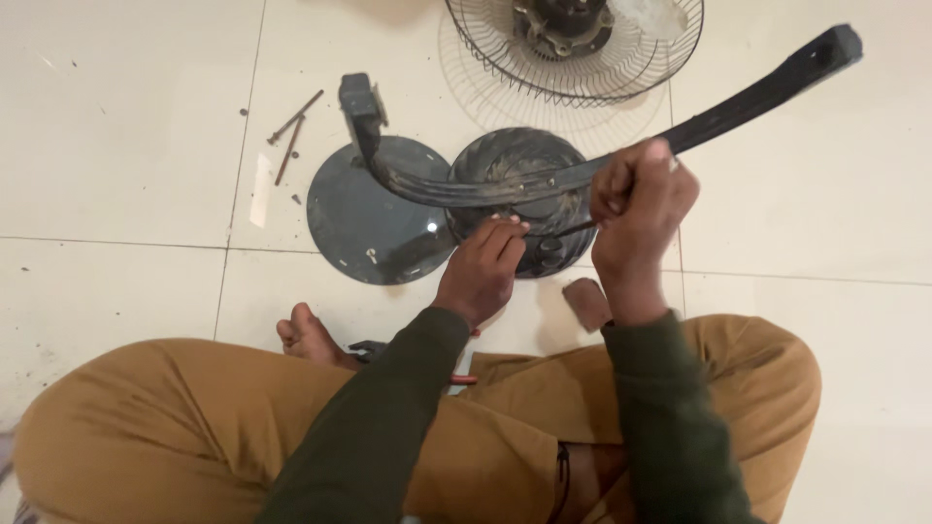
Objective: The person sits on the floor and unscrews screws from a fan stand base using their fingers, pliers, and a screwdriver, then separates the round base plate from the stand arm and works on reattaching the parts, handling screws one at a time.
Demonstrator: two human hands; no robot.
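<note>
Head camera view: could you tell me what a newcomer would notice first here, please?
First the long curved black bar, spanning the middle, gripped by the right hand, with the left hand at the round dark housing beneath it. A flat grey disc lies on the tiled floor to its left, a wire fan guard at top.

Counted: two hands (482, 267); one curved black bar (582, 146); one round plate (374, 209); one ribbed black dome (519, 170); one wire fan guard (575, 49); two rusty bolts (291, 131); one brown block (586, 303).
</note>
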